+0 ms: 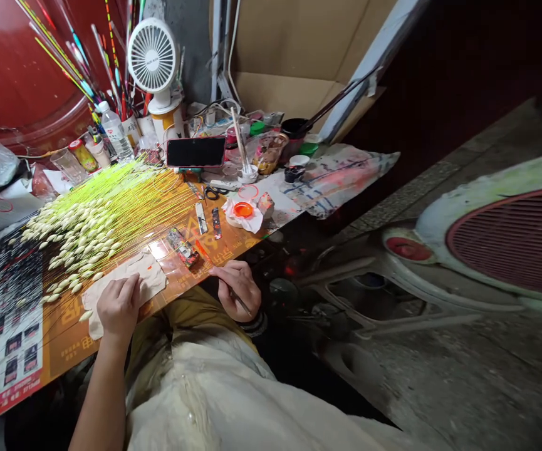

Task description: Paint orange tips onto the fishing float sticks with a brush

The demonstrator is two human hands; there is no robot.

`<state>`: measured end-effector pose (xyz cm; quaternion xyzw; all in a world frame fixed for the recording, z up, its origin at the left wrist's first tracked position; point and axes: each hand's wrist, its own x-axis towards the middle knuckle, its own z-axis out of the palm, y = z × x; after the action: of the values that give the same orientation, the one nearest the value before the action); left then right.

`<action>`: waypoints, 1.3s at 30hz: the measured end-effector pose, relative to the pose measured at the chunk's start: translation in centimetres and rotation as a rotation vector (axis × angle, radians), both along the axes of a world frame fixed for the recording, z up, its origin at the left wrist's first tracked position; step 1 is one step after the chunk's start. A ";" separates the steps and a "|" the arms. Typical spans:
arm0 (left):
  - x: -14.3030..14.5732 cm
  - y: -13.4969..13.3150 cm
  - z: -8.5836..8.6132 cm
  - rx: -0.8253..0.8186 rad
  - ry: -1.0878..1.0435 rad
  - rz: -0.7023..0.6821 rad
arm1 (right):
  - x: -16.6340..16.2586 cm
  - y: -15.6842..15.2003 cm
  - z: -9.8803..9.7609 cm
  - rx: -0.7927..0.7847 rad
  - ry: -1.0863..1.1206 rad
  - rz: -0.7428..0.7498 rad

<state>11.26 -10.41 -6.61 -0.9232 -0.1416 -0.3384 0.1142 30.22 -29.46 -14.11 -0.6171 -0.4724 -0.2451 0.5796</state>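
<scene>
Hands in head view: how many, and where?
2: the left hand at the pale cloth; the right hand by the table's near edge, holding an orange-tipped brush. No other hand shows.

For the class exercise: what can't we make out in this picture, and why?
All in the head view:
- Left hand: its own back hides the fingertips and anything they may pinch.
- Right hand: its curled fingers hide part of the orange-tipped tool.
- Plastic bottle: label print too small to read.
- Tall coloured rods: some tops cut off by the top edge.
- Red grille: cut off by the right edge.
</scene>
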 end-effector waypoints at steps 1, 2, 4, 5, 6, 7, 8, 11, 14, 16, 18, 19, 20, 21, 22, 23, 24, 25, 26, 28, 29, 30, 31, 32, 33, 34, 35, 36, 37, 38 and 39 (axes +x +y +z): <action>0.0 -0.1 0.0 -0.005 0.002 -0.004 | -0.3 0.1 0.1 0.030 -0.022 0.031; 0.0 -0.1 0.0 -0.009 0.001 -0.009 | -0.7 0.3 0.3 0.051 -0.046 0.060; 0.0 -0.2 0.0 -0.009 -0.010 -0.017 | -1.3 0.6 0.6 0.059 -0.086 0.095; 0.0 -0.2 0.0 -0.009 -0.016 -0.019 | -1.5 0.7 0.7 0.050 -0.097 0.096; -0.1 -0.1 -0.1 -0.011 -0.020 -0.021 | -1.7 0.8 0.8 0.041 -0.102 0.093; -0.1 -0.1 -0.1 -0.014 -0.022 -0.021 | -1.8 0.9 0.8 0.031 -0.104 0.088; -0.1 -0.1 -0.2 -0.018 -0.021 -0.022 | -1.9 0.9 0.8 0.023 -0.101 0.080; -0.2 -0.1 -0.3 -0.029 -0.018 -0.025 | -2.0 1.1 0.5 0.002 -0.088 0.056; -0.2 -0.1 -0.2 -0.033 -0.018 -0.025 | -2.1 1.3 0.2 0.002 -0.082 0.034; -0.2 -0.1 -0.2 -0.029 -0.016 -0.020 | -2.2 1.4 0.1 0.007 -0.082 0.022; -0.2 -0.2 -0.1 -0.023 -0.015 -0.017 | -2.3 1.5 0.0 0.001 -0.080 0.015; -0.2 -0.2 -0.1 -0.021 -0.014 -0.017 | -2.4 1.5 0.1 -0.005 -0.079 0.012; -0.2 -0.2 -0.1 -0.019 -0.014 -0.017 | -2.4 1.5 0.1 -0.013 -0.078 0.010; -0.2 -0.2 -0.1 -0.018 -0.014 -0.018 | -2.4 1.5 0.1 -0.022 -0.077 0.012; -0.2 -0.3 -0.1 -0.017 -0.014 -0.019 | -2.4 1.5 0.2 -0.032 -0.074 0.016; -0.2 -0.3 -0.1 -0.017 -0.014 -0.019 | -2.4 1.4 0.2 -0.040 -0.070 0.024; -0.1 -0.3 0.0 -0.017 -0.013 -0.020 | -2.4 1.4 0.2 -0.047 -0.065 0.032; -0.1 -0.3 0.0 -0.016 -0.014 -0.020 | -2.4 1.4 0.1 -0.051 -0.061 0.039; -0.1 -0.3 0.0 -0.017 -0.015 -0.019 | -2.3 1.3 0.1 -0.053 -0.060 0.045; -0.1 -0.3 0.0 -0.018 -0.014 -0.019 | -2.3 1.3 0.0 -0.054 -0.062 0.051; -0.1 -0.3 0.0 -0.019 -0.014 -0.020 | -2.3 1.3 -0.1 -0.054 -0.064 0.051; -0.1 -0.3 0.0 -0.020 -0.015 -0.020 | -2.3 1.3 -0.2 -0.054 -0.065 0.052; -0.1 -0.3 0.0 -0.022 -0.014 -0.020 | -2.3 1.4 -0.2 -0.053 -0.065 0.053; -0.1 -0.3 0.0 -0.023 -0.012 -0.020 | -2.3 1.4 -0.3 -0.052 -0.065 0.052; -0.1 -0.3 0.0 -0.023 -0.010 -0.020 | -2.3 1.4 -0.3 -0.052 -0.064 0.053; -0.1 -0.3 0.0 -0.023 -0.010 -0.018 | -2.3 1.4 -0.3 -0.052 -0.062 0.052; -0.1 -0.3 0.0 -0.023 -0.008 -0.017 | -2.3 1.4 -0.3 -0.053 -0.060 0.052; -0.2 -0.3 0.0 -0.023 -0.008 -0.016 | -2.3 1.4 -0.3 -0.056 -0.056 0.052; -0.2 -0.3 0.0 -0.025 -0.008 -0.015 | -2.4 1.4 -0.3 -0.059 -0.051 0.051; -0.2 -0.3 0.0 -0.027 -0.010 -0.014 | -2.4 1.3 -0.2 -0.063 -0.046 0.051; -0.2 -0.3 0.0 -0.030 -0.012 -0.013 | -2.4 1.3 -0.1 -0.069 -0.042 0.052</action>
<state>11.09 -10.68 -6.65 -0.9237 -0.1411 -0.3427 0.0974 27.84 -28.16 -14.26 -0.6189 -0.5084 -0.2267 0.5542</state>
